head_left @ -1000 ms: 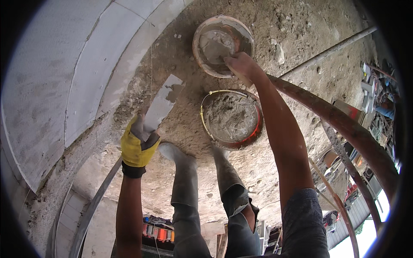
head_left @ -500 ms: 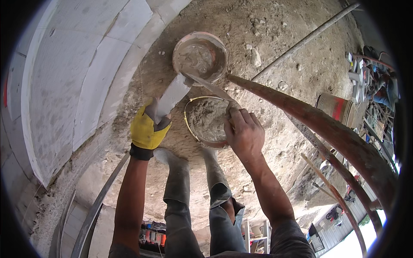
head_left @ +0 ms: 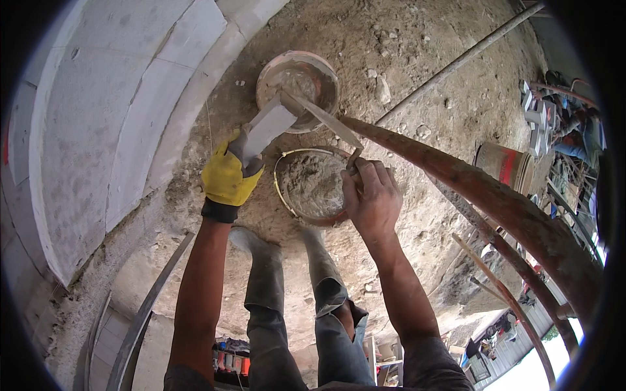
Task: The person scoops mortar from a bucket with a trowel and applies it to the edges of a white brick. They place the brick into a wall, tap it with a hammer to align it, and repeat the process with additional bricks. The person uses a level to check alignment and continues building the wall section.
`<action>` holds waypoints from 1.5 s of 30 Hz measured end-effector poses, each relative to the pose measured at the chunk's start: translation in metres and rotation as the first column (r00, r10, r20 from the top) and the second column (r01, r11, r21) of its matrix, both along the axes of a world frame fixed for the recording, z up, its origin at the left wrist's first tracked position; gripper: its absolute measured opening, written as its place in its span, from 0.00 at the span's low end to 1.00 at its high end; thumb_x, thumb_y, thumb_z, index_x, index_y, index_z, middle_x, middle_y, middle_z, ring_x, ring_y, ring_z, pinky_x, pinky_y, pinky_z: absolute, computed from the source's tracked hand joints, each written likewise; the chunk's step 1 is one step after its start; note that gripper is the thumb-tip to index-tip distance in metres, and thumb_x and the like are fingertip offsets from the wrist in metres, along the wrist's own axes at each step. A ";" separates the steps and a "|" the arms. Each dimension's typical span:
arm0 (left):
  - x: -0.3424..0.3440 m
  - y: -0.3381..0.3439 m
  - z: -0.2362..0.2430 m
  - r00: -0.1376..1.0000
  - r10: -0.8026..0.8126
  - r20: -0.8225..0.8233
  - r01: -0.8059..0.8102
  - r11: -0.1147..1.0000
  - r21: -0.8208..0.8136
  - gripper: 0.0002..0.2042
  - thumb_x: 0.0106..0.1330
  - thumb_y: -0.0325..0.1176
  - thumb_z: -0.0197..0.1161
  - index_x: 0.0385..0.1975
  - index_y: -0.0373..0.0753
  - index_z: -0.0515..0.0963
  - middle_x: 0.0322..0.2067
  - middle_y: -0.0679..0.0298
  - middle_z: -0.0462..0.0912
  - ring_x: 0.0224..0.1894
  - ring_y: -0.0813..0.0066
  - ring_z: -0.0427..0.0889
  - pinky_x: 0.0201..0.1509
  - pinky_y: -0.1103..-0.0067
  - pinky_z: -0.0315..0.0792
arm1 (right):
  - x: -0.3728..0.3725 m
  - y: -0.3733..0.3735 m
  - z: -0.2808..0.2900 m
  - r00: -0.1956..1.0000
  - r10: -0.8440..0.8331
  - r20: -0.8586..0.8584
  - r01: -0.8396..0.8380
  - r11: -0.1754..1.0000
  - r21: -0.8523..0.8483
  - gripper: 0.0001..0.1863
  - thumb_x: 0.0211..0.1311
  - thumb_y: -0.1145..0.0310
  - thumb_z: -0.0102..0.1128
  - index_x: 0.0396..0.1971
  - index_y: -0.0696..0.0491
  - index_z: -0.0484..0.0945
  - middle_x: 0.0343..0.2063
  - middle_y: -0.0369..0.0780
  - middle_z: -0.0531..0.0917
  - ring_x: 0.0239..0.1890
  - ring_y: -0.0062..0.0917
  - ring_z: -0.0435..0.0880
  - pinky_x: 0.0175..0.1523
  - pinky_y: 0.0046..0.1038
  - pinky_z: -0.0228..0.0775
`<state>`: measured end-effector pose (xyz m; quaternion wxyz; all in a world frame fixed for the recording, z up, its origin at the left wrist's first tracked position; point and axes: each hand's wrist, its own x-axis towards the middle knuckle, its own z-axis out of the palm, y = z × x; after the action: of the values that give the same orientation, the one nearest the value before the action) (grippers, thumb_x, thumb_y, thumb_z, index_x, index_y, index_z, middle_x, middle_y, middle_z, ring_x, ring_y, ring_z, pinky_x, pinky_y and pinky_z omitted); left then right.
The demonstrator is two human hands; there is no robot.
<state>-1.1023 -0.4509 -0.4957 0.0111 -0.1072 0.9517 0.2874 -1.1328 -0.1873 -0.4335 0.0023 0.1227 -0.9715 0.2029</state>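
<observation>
Two tools are meeting above the round orange-rimmed pan of grey mortar lying on the dirt ground. The left hand in the yellow work glove is curling its fingers tight round the handle of a flat rectangular grey steel float, whose long axis is running up and away from the pan toward the smaller round mortar-caked bucket beyond it. The bare right hand is sitting at the pan's right rim, fingers closed on the handle of a pointed steel trowel; its blade is slanting from that rim up and leftward until its tip is crossing the float's far end, just over the bucket's mouth. The right hand is the nearer one to the pan (the gloved one is hanging off its upper left edge).

Half a second ago the bare hand was spread over the pan's right side with the trowel reaching less far; now it is sitting lower at the rim, and blade and float are touching. A pale curved block wall is standing left of the pan, a rusty bent pipe sweeping past its right.
</observation>
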 end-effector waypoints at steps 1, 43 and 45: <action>0.000 -0.003 0.001 0.996 -0.056 -0.065 0.055 0.998 -0.027 0.30 0.52 0.31 0.75 0.59 0.39 0.76 0.52 0.52 0.83 0.47 0.55 0.86 0.50 0.68 0.80 | -0.011 0.004 0.000 1.000 -0.004 -0.028 0.005 0.999 0.052 0.11 0.57 0.65 0.71 0.38 0.50 0.82 0.30 0.38 0.79 0.32 0.35 0.80 0.37 0.36 0.75; 0.041 -0.058 -0.022 0.995 0.095 -0.026 -0.071 0.874 0.480 0.31 0.60 0.30 0.74 0.63 0.34 0.70 0.45 0.58 0.82 0.44 0.66 0.83 0.49 0.74 0.78 | 0.000 -0.028 -0.059 0.997 -0.017 0.072 0.007 0.991 0.132 0.10 0.61 0.62 0.65 0.39 0.49 0.78 0.33 0.39 0.80 0.36 0.37 0.83 0.41 0.41 0.76; 0.041 -0.046 -0.019 0.971 0.215 0.109 -0.227 0.665 0.712 0.27 0.64 0.29 0.71 0.62 0.35 0.70 0.45 0.61 0.83 0.43 0.69 0.83 0.48 0.75 0.78 | -0.009 -0.027 -0.078 0.985 -0.101 0.139 0.091 0.993 0.079 0.11 0.62 0.62 0.65 0.40 0.50 0.78 0.34 0.41 0.82 0.36 0.41 0.84 0.41 0.44 0.77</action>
<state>-1.0615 -0.4969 -0.5143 0.0246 -0.2107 0.7429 0.6349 -1.1417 -0.2146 -0.5112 -0.0618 0.0609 -0.9807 0.1755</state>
